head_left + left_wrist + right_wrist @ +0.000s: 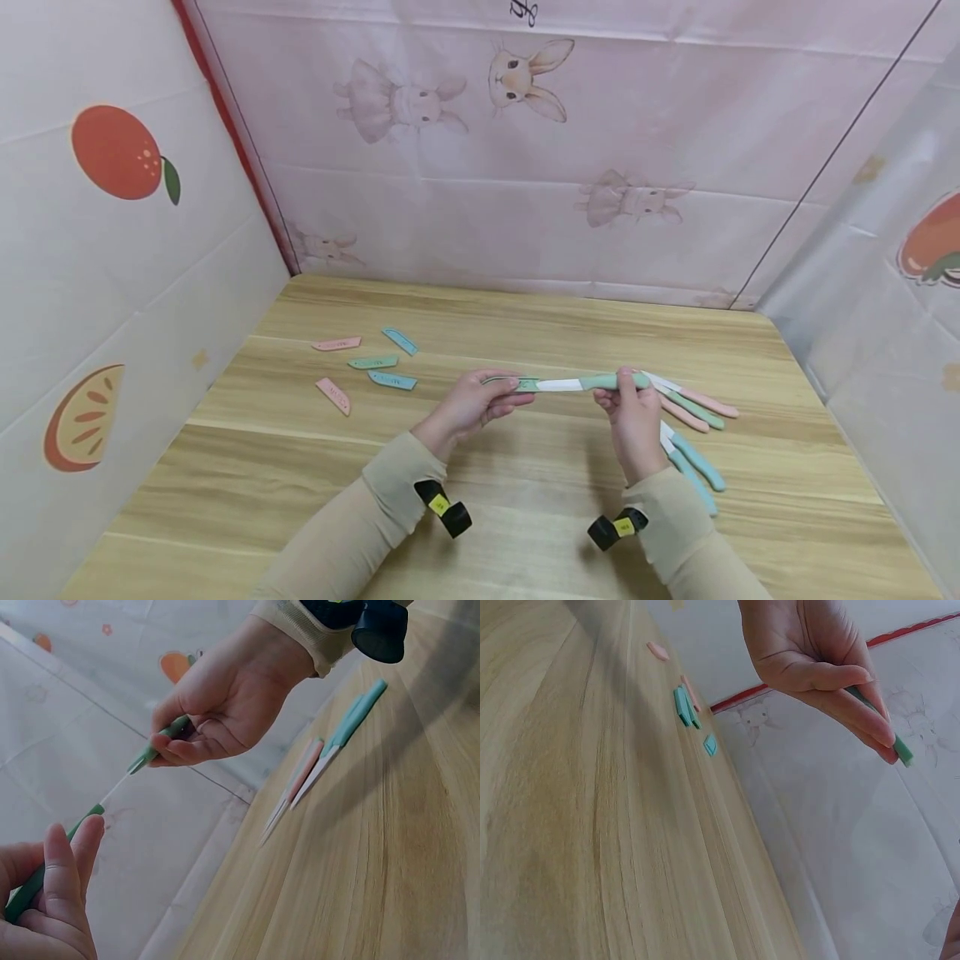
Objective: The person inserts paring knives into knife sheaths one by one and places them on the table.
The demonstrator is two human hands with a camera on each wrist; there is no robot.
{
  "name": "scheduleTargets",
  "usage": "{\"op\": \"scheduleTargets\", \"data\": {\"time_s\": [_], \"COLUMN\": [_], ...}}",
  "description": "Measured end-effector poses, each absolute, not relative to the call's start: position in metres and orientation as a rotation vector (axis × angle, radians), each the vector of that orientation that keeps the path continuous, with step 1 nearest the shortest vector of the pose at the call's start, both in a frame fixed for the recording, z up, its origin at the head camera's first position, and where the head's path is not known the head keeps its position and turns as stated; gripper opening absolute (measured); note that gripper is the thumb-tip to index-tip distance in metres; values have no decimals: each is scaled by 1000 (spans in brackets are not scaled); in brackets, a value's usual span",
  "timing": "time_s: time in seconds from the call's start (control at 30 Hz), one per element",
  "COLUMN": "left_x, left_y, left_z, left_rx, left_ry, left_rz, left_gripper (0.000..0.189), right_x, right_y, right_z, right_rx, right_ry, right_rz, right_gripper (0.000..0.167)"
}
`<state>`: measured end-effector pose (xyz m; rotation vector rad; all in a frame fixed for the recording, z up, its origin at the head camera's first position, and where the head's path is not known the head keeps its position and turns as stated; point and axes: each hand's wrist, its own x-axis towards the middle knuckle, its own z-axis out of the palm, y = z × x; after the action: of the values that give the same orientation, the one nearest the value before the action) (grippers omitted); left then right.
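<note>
My left hand (480, 400) pinches a green blade sheath (528, 384) between thumb and fingers above the middle of the table. Opposite it, my right hand (633, 421) grips the light green handle of a knife (600, 381), its white blade pointing left. Blade and sheath lie in one line and meet at the sheath's mouth; how far the tip sits inside is hidden. In the left wrist view a stretch of blade shows between the sheath (94, 811) and the handle (142, 759). The right wrist view shows the sheath (905, 754) sticking out past the left fingers.
On the left of the wooden table lie several loose sheaths, among them a pink one (337, 343), a green one (373, 362) and a blue one (392, 380). Beside the right hand lie several knives, with pink (708, 402), green and blue (699, 460) handles.
</note>
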<state>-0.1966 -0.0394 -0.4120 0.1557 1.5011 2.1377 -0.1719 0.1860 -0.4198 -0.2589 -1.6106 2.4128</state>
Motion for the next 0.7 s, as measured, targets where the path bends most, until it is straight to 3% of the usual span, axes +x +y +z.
{"op": "scheduleTargets", "data": {"time_s": [0.7], "left_x": [-198], "left_y": [-40], "left_z": [-410], "left_rx": [114], "left_ry": [1509], "left_rz": [2166], "left_gripper": [35], "right_x": [-173], "right_y": [176], "right_z": [-425], "right_rx": [-279], "right_ry": [-1642], "right_rz": [2404], "right_gripper": [29]}}
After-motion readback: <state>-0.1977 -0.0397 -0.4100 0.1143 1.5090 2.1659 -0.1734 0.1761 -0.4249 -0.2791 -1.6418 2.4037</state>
